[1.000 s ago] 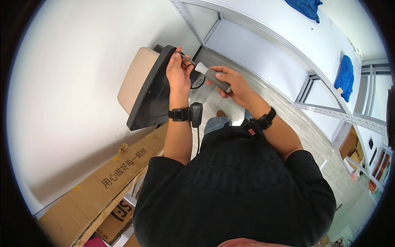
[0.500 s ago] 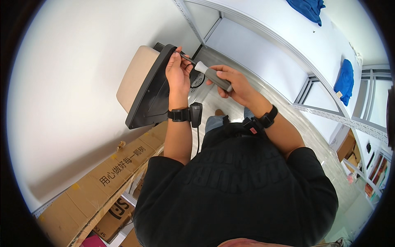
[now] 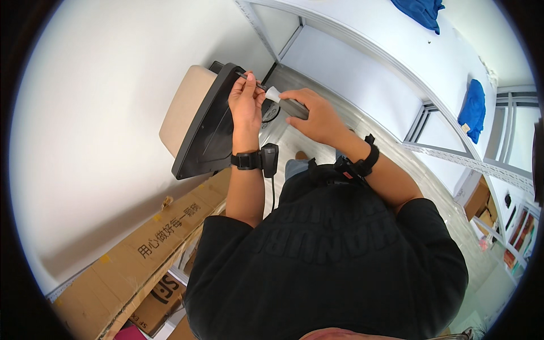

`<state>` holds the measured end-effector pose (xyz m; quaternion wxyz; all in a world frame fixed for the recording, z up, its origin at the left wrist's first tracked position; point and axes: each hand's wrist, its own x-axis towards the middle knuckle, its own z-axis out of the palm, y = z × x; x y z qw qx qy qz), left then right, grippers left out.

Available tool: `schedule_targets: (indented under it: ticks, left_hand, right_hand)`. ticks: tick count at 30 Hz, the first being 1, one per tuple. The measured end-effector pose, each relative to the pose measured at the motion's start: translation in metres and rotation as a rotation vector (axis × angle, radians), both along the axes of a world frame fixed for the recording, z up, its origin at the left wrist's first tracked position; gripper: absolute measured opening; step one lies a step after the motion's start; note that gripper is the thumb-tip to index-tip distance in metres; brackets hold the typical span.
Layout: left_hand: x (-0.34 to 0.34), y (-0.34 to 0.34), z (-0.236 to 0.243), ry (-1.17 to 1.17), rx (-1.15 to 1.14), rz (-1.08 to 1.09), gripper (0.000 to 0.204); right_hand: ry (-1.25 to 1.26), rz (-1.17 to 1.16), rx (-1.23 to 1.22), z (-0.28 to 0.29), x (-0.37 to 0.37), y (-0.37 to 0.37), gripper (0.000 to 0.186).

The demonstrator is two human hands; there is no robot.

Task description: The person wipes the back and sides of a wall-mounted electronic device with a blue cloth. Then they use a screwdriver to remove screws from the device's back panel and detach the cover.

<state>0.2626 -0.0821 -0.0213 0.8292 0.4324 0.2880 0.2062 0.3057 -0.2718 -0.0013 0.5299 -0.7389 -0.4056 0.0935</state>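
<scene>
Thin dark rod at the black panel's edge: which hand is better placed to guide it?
Probably the left. The left hand already pinches the thin dark rod right against the black panel, while the right hand is busy gripping the grey tool behind it.

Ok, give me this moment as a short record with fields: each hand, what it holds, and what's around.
left hand: pinches a thin dark rod, raised against the black panel
right hand: closed round a grey tool with a white tip, which points at the left fingers
panel: black, beige pad behind it, leaning on the white wall
wrists: black bands on both
nearby: cardboard boxes lower left; white shelving with blue cloths to the right
</scene>
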Motion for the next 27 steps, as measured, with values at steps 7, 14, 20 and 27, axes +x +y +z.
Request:
schedule_targets:
  ticks: [7,14,20,27]
  left_hand:
    - [0.0,-0.001,0.004,-0.099,-0.077,0.032,0.021]
    - [0.0,-0.004,0.009,-0.095,-0.101,0.018,0.022]
    - [0.001,0.001,-0.001,-0.014,-0.002,0.036,0.024]
    - [0.001,-0.002,0.006,-0.032,-0.039,0.066,0.022]
  right_hand:
    - [1.254,0.234,0.112,0.021,0.017,-0.004,0.045]
    - [1.219,0.15,-0.024,0.019,0.016,0.003,0.042]
    - [0.703,0.147,-0.148,0.021,0.009,0.002,0.049]
    - [1.296,0.243,-0.004,0.018,0.02,0.005,0.054]
